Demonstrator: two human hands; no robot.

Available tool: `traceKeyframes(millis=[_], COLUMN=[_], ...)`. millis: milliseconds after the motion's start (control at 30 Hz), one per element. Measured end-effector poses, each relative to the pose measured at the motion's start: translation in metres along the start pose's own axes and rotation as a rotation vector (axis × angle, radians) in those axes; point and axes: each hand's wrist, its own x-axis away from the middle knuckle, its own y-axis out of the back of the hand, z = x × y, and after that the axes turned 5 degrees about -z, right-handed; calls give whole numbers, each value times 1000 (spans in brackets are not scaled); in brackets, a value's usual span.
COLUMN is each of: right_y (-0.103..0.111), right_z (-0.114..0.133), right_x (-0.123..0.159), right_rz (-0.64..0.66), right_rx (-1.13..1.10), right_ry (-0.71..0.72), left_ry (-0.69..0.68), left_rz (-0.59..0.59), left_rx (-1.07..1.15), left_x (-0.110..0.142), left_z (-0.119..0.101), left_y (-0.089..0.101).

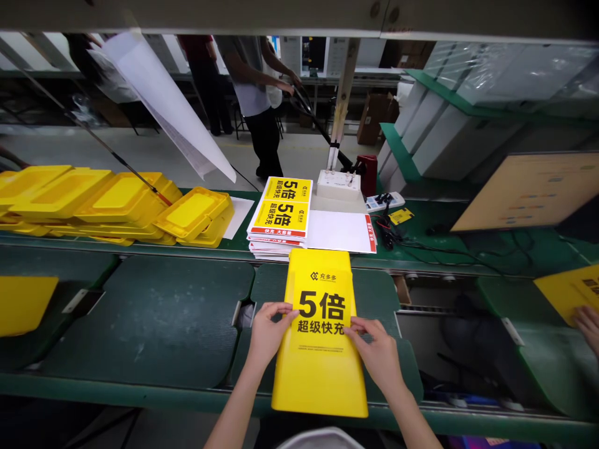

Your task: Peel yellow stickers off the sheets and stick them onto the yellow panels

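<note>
In front of me a yellow plastic panel (321,390) lies lengthwise across the green conveyor plates. On its upper part is a yellow printed label (322,340) with large black characters. My left hand (270,333) pinches the label's left edge between thumb and fingertips. Opposite it, my right hand (378,352) pinches the right edge the same way. The label looks flat against the panel, but I cannot tell how much of it is stuck. Just beyond the panel sits a stack of printed label sheets (281,212), yellow with red and white borders.
Yellow plastic trays (112,202) are piled at the left. A white sheet (339,232), a white box (339,185), a power strip (384,201) and a monitor (528,193) stand along the bench. At the right edge, another person's hand (587,324) touches a yellow panel (568,290).
</note>
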Motion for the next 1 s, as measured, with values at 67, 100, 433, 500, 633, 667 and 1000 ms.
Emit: traceKeyframes(millis=[67, 100, 433, 500, 633, 667, 1000], right_y=[11, 17, -4, -12, -13, -12, -55], right_z=[0, 2, 112, 119, 107, 101, 37], right_x=[-4, -8, -82, -93, -105, -103, -1], right_rz=[-52, -97, 81, 188, 145, 81, 456], right_rx=[176, 242, 489, 495, 495, 490, 430], right_ry=[168, 235, 738, 727, 719, 716, 1023], left_ry=[8, 7, 6, 109, -210, -363, -342], left_rz=[28, 38, 81, 85, -54, -16, 200], left_rx=[14, 18, -125, -134, -501, -585, -385], left_x=[0, 0, 7, 14, 46, 53, -120], left_z=[1, 1, -16, -24, -33, -32, -28], left_y=[2, 3, 15, 15, -6, -16, -37])
